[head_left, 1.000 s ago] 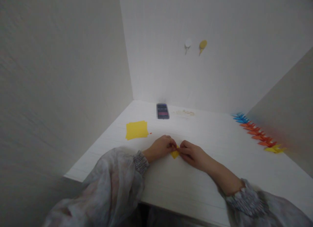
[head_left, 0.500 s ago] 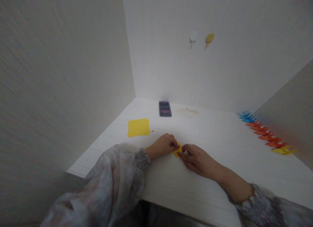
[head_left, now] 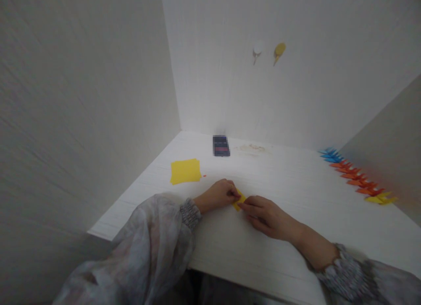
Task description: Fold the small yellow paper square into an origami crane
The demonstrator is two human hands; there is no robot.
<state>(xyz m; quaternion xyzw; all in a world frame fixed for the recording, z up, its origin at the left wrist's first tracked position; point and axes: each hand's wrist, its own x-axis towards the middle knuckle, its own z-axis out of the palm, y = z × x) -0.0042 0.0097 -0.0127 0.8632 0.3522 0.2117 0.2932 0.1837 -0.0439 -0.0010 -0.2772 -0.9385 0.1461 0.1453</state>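
A small folded piece of yellow paper (head_left: 239, 201) lies between my two hands near the front of the white table. My left hand (head_left: 224, 193) pinches its upper left side, fingers bent. My right hand (head_left: 268, 215) grips the paper's right side with thumb and fingertips drawn together. The fingers cover much of the paper, so its exact folds are hard to make out. To the left, apart from both hands, lies a stack of yellow paper sheets (head_left: 185, 171).
A phone (head_left: 221, 146), blurred out, lies by the back wall. Along the right wall runs a row of folded paper figures, blue (head_left: 331, 155), red-orange (head_left: 357, 179) and yellow (head_left: 380, 198). Two hooks, white (head_left: 257, 48) and yellow (head_left: 279, 49), are on the wall.
My right hand's fingers have closed together at the paper's right edge, where the index finger was arched apart from the thumb. My left hand has stayed nearly still.
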